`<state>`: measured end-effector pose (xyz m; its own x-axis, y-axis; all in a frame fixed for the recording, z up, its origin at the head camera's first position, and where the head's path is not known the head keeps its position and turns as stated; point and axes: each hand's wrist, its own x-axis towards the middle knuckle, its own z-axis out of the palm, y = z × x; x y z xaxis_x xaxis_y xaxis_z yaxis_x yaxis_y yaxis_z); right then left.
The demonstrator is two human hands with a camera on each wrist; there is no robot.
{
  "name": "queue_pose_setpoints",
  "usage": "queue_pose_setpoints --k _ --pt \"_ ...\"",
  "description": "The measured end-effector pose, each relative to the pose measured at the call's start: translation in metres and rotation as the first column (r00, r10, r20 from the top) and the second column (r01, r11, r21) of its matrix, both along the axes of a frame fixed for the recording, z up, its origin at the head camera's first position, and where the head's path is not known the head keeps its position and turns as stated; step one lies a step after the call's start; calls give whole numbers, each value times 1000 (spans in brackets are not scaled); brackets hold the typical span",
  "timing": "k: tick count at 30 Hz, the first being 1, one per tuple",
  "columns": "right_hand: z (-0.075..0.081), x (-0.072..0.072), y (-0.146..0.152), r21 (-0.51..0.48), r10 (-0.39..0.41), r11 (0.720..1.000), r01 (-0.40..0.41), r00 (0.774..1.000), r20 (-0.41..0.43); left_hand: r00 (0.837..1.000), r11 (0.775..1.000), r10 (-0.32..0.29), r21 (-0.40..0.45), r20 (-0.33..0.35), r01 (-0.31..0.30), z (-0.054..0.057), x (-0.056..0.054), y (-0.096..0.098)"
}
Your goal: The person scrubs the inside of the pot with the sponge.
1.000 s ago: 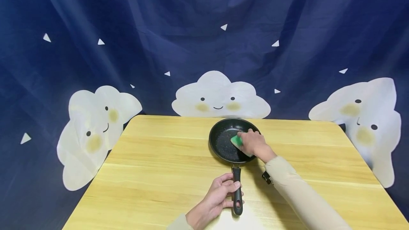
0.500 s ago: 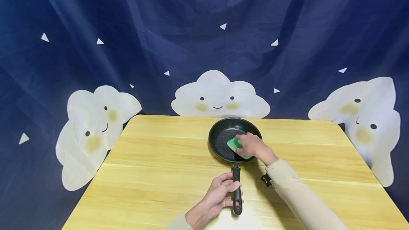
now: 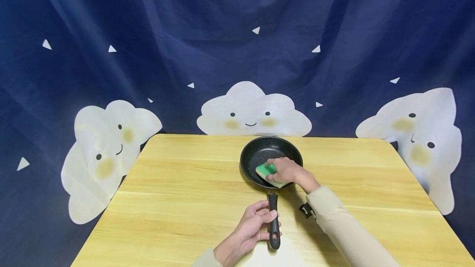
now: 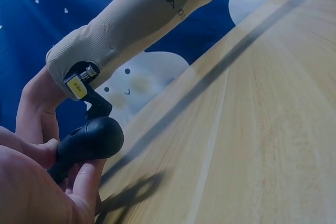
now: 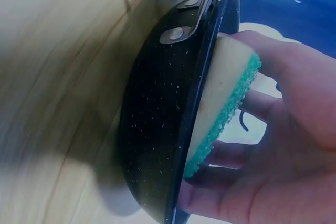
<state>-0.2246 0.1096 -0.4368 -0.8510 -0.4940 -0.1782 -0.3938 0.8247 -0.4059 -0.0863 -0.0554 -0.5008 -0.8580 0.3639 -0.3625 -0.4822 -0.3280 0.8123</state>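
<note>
A black speckled frying pan (image 3: 256, 153) stands near the table's far edge, its handle (image 3: 273, 217) pointing toward the person. My left hand (image 3: 252, 223) grips that handle, thumb on top and fingers underneath; the left wrist view shows the rounded handle end (image 4: 102, 137) poking out past the thumb. Inside the pan, my right hand (image 3: 287, 170) holds a sponge (image 3: 265, 171) with a green scouring face up and a pale yellow body below. In the right wrist view the sponge (image 5: 223, 93) is tilted at the pan's rim, with the fingers spread along its green side.
The light wooden table (image 3: 178, 201) reaches out on both sides of the pan. A dark blue curtain (image 3: 222, 44) with white clouds hangs right behind its far edge. A small black camera mount (image 3: 307, 210) sits under the right sleeve.
My right hand has slid the sponge left and toward the handle inside the pan. The left hand keeps its grip on the handle, and the pan stays about where it was.
</note>
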Motion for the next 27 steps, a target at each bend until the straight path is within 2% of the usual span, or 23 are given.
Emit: queue_pose_setpoints --k 11,19,27 --pt "-5 0 -7 -144 68 988 -57 995 71 1000 1000 -8 0 2 8 -1 0 0" --pt "-10 -2 -14 -189 38 982 -21 995 88 1000 1000 -10 -2 8 10 0 0 1" --pt "-14 -3 -21 -244 -43 968 67 994 102 1000 1000 -8 -5 4 8 2 0 2"
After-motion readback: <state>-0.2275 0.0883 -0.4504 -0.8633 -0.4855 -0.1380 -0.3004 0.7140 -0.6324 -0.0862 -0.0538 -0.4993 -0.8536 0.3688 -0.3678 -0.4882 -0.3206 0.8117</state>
